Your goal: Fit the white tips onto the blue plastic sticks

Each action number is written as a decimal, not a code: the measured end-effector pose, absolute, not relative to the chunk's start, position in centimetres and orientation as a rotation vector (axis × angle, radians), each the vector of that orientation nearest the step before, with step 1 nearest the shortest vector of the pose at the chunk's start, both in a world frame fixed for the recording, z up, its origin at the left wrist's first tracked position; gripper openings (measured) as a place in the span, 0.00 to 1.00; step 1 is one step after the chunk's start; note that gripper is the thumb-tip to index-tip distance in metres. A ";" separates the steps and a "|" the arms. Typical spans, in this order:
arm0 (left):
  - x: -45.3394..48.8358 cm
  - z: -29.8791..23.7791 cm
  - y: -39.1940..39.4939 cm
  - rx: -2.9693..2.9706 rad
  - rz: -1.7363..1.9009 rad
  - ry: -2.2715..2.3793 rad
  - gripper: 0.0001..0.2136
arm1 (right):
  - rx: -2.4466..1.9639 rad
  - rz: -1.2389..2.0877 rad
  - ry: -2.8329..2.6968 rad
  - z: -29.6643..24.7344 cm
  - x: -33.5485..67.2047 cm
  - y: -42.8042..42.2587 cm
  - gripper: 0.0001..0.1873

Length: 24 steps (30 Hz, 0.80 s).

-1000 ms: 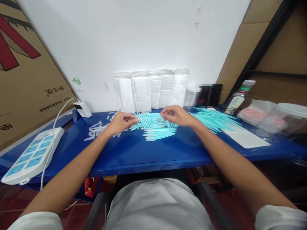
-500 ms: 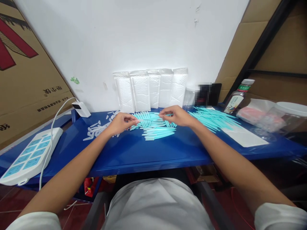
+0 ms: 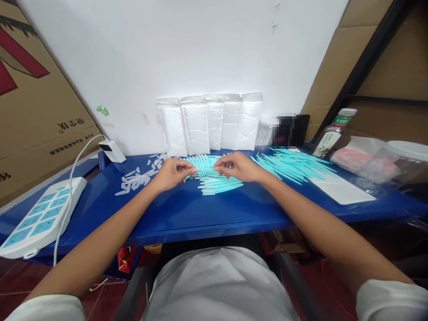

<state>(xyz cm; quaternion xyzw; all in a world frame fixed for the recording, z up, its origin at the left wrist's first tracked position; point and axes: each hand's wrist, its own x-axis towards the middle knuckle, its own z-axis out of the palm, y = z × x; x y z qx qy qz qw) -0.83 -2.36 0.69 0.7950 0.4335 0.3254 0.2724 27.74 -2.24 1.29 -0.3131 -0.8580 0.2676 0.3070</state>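
Two columns of light-blue sockets on a long white plastic power strip [image 3: 36, 221], set aslant at the left end of the glossy blue table [image 3: 200, 218]. Draped over it, a thin white cable [image 3: 71, 187], leading up to a small white box-shaped adapter [image 3: 115, 152] near the far left corner. Next, toward the far edge, a scatter of small pale flat pieces [image 3: 135, 179], just beside the bare left hand [image 3: 172, 173]. Thumb and fingertips together there, clamped on the left end of a slim pale-turquoise stick [image 3: 205, 170]. Behind, along the far edge, five white padded envelopes [image 3: 195, 127], upright against the wall. Mid-table, around and below the held stick, a pile of tapered turquoise sticks [image 3: 220, 185]. At the held stick's right end, the bare right hand [image 3: 239, 167], also pinched on it. Farther right by the far edge, a clear plastic jar [image 3: 265, 133] and a black object [image 3: 301, 129], partly pixelated. In front, a larger turquoise heap [image 3: 294, 165], partly over a flat white packet [image 3: 347, 189]. Toward the right end, a white-capped bottle [image 3: 329, 140], then a clear bag with pink contents [image 3: 356, 158]
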 end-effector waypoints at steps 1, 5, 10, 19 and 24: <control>-0.8 0.7 -2.4 2.159 0.870 1.166 0.19 | -0.830 0.696 -2.278 1.3 27.8 -2.2 0.16; -0.7 0.8 -2.7 2.212 0.823 1.158 0.19 | -0.826 0.657 -2.332 1.5 28.0 -2.1 0.14; -0.4 0.5 -2.8 2.201 0.784 1.142 0.20 | -0.812 0.648 -2.377 1.5 27.8 -2.1 0.12; -6.4 3.8 -1.1 2.454 0.549 1.461 0.20 | -0.865 0.417 -2.474 1.3 29.2 -1.1 0.08; -11.0 5.2 -0.4 2.289 0.189 1.547 0.16 | -0.892 0.488 -2.520 1.2 29.3 -1.1 0.09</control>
